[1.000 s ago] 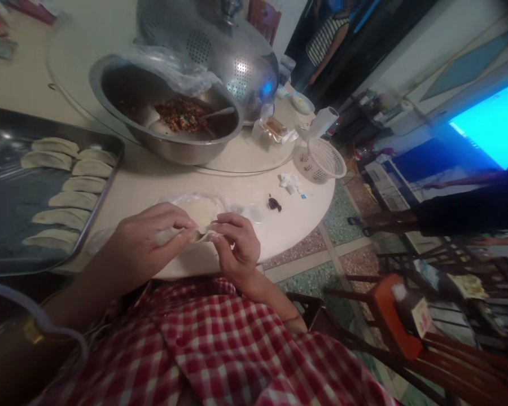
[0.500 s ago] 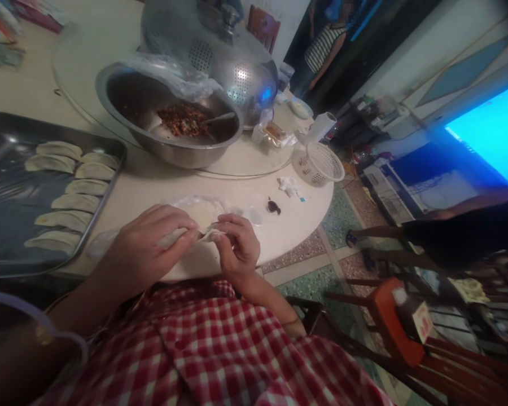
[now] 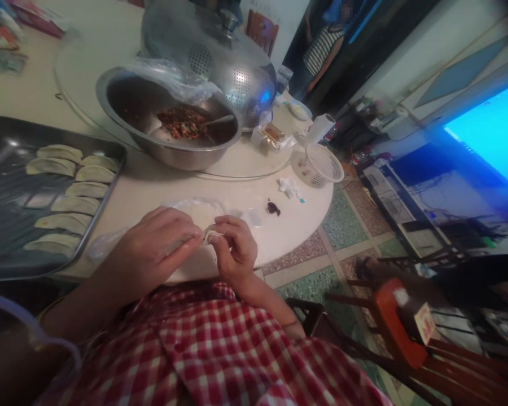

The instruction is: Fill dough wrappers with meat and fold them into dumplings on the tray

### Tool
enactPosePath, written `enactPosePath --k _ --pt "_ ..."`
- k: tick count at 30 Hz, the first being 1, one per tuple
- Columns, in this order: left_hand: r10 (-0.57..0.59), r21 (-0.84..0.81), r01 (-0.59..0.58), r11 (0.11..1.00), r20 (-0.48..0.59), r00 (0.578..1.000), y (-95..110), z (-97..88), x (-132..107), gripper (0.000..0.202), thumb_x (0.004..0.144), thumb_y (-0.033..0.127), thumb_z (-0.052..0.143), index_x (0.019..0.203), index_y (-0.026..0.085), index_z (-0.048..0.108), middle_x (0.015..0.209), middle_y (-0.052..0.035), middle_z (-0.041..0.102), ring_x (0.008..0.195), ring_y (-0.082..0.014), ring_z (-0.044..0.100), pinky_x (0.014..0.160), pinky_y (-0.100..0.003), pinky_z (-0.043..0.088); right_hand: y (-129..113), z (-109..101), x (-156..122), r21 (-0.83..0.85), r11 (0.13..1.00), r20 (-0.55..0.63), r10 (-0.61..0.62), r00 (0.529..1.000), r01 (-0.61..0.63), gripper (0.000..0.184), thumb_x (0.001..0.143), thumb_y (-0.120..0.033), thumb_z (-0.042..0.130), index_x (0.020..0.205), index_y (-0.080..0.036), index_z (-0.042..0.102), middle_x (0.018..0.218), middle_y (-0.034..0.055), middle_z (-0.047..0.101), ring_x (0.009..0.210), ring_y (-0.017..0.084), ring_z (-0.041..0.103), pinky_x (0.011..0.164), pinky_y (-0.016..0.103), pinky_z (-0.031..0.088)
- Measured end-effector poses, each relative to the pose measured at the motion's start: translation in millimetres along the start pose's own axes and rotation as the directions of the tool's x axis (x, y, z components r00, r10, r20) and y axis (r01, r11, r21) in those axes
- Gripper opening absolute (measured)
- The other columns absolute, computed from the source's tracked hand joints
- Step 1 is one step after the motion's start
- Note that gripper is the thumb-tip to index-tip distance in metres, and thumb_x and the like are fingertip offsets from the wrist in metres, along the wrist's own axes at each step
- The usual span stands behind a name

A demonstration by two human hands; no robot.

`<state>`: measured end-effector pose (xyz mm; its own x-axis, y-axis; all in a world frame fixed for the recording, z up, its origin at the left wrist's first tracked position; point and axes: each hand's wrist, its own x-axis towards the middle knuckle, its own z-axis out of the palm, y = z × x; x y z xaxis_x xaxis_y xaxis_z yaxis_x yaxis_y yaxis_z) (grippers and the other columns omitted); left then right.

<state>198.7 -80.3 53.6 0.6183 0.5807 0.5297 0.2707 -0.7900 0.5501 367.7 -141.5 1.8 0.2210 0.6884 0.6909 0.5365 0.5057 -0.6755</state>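
Observation:
Between my two hands, over the table's near edge, is a small dumpling [image 3: 209, 237], mostly covered by my fingers. My left hand [image 3: 154, 242] pinches one side of it between thumb and fingers. At its other end, my right hand [image 3: 237, 245] grips the dough edge with thumb and bent fingers. Just behind the hands lies a stack of pale dumpling wrappers [image 3: 201, 213] on clear plastic. To the left, a metal tray [image 3: 8, 225] holds several folded dumplings [image 3: 65, 223] along its right side. A steel bowl [image 3: 186, 158] with minced filling [image 3: 182, 121] and a spoon stands farther back.
A perforated steel dome [image 3: 220, 56] sits behind the bowl on the glass turntable [image 3: 74, 96]. Rightward are a white basket [image 3: 324, 163], crumpled tissue [image 3: 290, 188] and a small dark item [image 3: 273, 208]. A wooden chair [image 3: 400, 332] stands at the right; a person in stripes [image 3: 322, 51] is beyond the table.
My fingers have drawn slightly closer together along the dumpling's edge. The person in dark clothing at the right has moved lower and nearer the chair.

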Motion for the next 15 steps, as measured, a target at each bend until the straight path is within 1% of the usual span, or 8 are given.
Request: enactPosePath --k 2,3,6,7,9,11,13,15 --pt "-0.024 -0.042 0.025 0.999 0.012 1.0 0.9 -2.1 2.4 0.019 0.097 0.029 0.054 0.083 0.025 0.065 0.081 0.0011 0.071 0.081 -0.0171 0.065 0.082 -0.031 0.051 -1.2 -0.7 -1.5 -0.016 0.999 0.004 -0.032 0.999 0.032 0.004 0.097 -0.026 0.061 0.098 -0.025 0.065 0.087 0.0025 0.075 0.094 0.02 0.075 0.085 0.038 0.063" --pt "-0.055 -0.068 0.055 0.996 0.013 0.998 0.7 -2.5 2.8 0.018 0.097 0.029 0.054 0.083 0.025 0.065 0.081 0.0012 0.071 0.081 -0.0165 0.065 0.082 -0.03 0.052 -2.0 -1.1 -1.9 -0.028 0.998 -0.009 -0.055 0.998 0.055 0.004 0.098 -0.026 0.061 0.099 -0.025 0.065 0.087 0.0025 0.075 0.093 0.02 0.075 0.084 0.038 0.063" --pt "-0.199 -0.137 0.197 0.971 0.004 0.98 -2.2 -1.4 0.3 0.015 0.094 0.031 0.056 0.083 0.025 0.065 0.082 0.002 0.071 0.077 -0.0152 0.064 0.076 -0.026 0.053 -3.8 -2.0 -1.2 -0.067 0.993 -0.059 -0.102 0.993 0.098 0.006 0.099 -0.026 0.058 0.099 -0.025 0.065 0.086 0.0023 0.075 0.091 0.019 0.075 0.081 0.037 0.064" --pt "-0.245 -0.15 0.242 0.959 0.0 0.97 -3.2 -0.9 -1.1 0.015 0.093 0.032 0.057 0.083 0.025 0.066 0.082 0.0023 0.071 0.076 -0.0148 0.064 0.074 -0.025 0.053 -4.0 -2.1 -0.7 -0.07 0.993 -0.067 -0.101 0.993 0.097 0.007 0.1 -0.026 0.058 0.098 -0.025 0.064 0.086 0.0024 0.075 0.091 0.019 0.075 0.08 0.037 0.064" --pt "-0.296 -0.161 0.292 0.943 -0.002 0.955 -4.4 -0.5 -3.9 0.014 0.091 0.033 0.057 0.087 0.025 0.069 0.085 0.0023 0.074 0.078 -0.0151 0.066 0.074 -0.025 0.054 -4.0 -2.0 0.2 -0.052 0.996 -0.065 -0.075 0.995 0.072 0.007 0.099 -0.027 0.059 0.097 -0.025 0.064 0.086 0.003 0.075 0.09 0.019 0.075 0.081 0.037 0.063" --pt "-0.281 -0.165 0.277 0.947 -0.004 0.96 -4.4 -1.3 -5.8 0.015 0.091 0.032 0.058 0.094 0.025 0.071 0.092 0.0013 0.076 0.084 -0.0162 0.069 0.079 -0.026 0.055 -3.6 -1.4 0.6 -0.021 0.999 -0.052 -0.047 0.998 0.046 0.006 0.099 -0.027 0.06 0.097 -0.025 0.064 0.088 0.0034 0.075 0.091 0.019 0.075 0.082 0.038 0.063" --pt "-0.219 -0.17 0.217 0.961 0.006 0.976 -4.4 -2.9 -6.3 0.015 0.092 0.031 0.059 0.098 0.025 0.071 0.096 0.0005 0.075 0.089 -0.0165 0.069 0.085 -0.027 0.055 -3.5 -0.6 0.5 0.009 0.998 -0.062 -0.059 0.996 0.059 0.005 0.098 -0.025 0.06 0.098 -0.025 0.065 0.088 0.0028 0.074 0.092 0.019 0.075 0.082 0.037 0.063" --pt "-0.152 -0.155 0.153 0.976 0.014 0.988 -5.5 -4.5 -5.8 0.012 0.093 0.028 0.061 0.1 0.026 0.071 0.098 0.0005 0.074 0.091 -0.016 0.069 0.088 -0.027 0.054 -3.5 0.0 0.1 0.029 0.996 -0.076 -0.081 0.994 0.083 0.005 0.098 -0.023 0.061 0.098 -0.025 0.066 0.087 0.002 0.074 0.092 0.018 0.075 0.081 0.036 0.063"
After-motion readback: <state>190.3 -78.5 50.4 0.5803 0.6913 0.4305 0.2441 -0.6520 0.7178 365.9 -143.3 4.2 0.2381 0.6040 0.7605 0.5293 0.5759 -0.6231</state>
